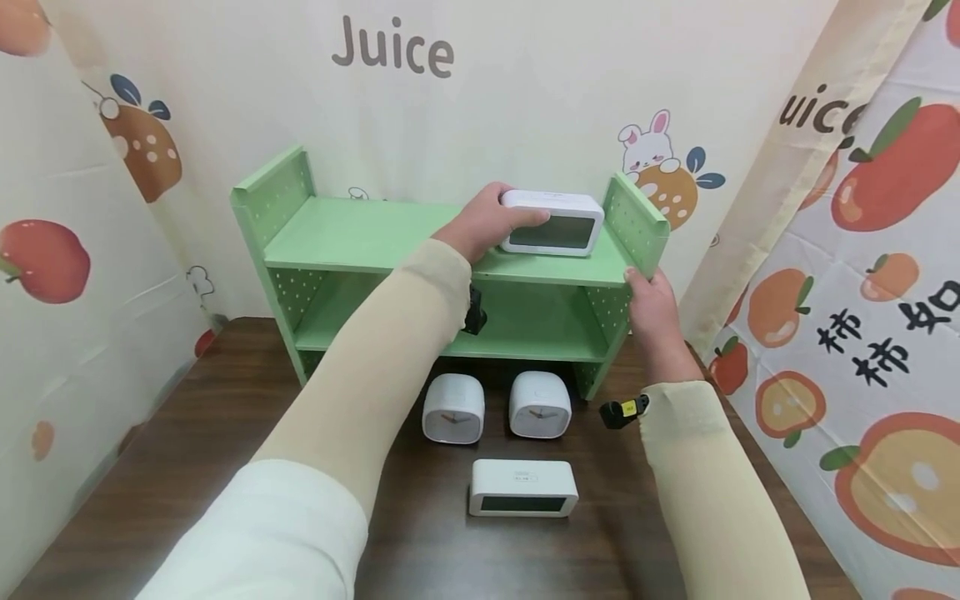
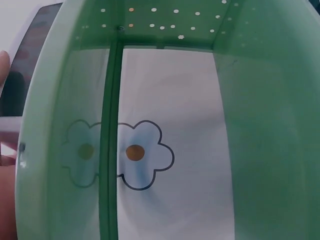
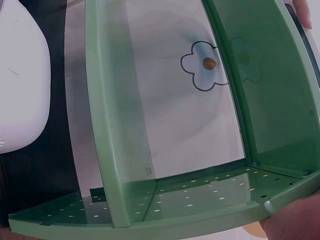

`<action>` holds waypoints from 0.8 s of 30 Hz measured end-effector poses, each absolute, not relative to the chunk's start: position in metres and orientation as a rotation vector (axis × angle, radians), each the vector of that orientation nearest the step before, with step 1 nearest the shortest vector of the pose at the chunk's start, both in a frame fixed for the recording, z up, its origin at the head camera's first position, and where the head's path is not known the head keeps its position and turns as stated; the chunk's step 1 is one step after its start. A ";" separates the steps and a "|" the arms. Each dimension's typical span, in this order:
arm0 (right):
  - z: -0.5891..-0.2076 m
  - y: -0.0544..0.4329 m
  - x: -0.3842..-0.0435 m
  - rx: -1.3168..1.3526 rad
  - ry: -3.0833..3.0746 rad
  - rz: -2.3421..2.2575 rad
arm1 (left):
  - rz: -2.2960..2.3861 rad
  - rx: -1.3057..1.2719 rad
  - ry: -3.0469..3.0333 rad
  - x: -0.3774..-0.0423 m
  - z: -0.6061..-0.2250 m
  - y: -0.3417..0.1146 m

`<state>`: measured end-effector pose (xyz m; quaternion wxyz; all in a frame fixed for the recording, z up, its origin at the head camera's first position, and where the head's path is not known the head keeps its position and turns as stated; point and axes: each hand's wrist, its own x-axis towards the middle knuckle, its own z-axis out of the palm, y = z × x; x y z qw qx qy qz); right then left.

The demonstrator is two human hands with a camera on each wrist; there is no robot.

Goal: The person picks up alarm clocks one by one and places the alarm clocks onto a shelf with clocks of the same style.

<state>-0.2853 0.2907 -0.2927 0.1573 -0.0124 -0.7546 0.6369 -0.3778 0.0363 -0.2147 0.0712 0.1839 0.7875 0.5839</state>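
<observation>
And the left hand [image 1: 491, 221] has the white clock [image 1: 564, 235] in its grasp, thumb across the dark screen, up at the right end of the green rack's [image 1: 360, 232] top shelf; whether the base touches is hard to tell. The right hand [image 1: 654, 308] grips the rack's right end panel [image 1: 637, 223]! Below, two dial clocks [image 1: 453, 408] sit side by side on the table [image 1: 202, 442], a screen clock [image 1: 523, 479] nearer the person.

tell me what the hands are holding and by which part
Left hand: the upper white digital clock, by its left end, thumb across the front. Right hand: the green shelf unit, by its right panel's front edge.
</observation>
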 end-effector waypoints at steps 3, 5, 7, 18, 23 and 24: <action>-0.292 0.288 -0.285 -0.039 -2.161 1.812 | 1.750 0.541 2.377 -0.376 -0.215 0.032; -0.293 0.288 -0.285 -0.047 -2.161 1.810 | 1.732 0.545 2.380 -0.374 -0.215 0.031; -0.294 0.287 -0.285 -0.049 -2.159 1.815 | 1.707 0.548 2.386 -0.371 -0.215 0.029; -0.293 0.289 -0.287 -0.057 -2.162 1.832 | 1.496 0.563 2.544 -0.339 -0.191 0.001; -0.292 0.287 -0.287 -0.065 -2.120 1.828 | 1.485 0.694 2.577 -0.326 -0.188 -0.017; -0.292 0.287 -0.287 -0.065 -2.116 1.828 | 1.487 0.728 2.581 -0.323 -0.188 -0.020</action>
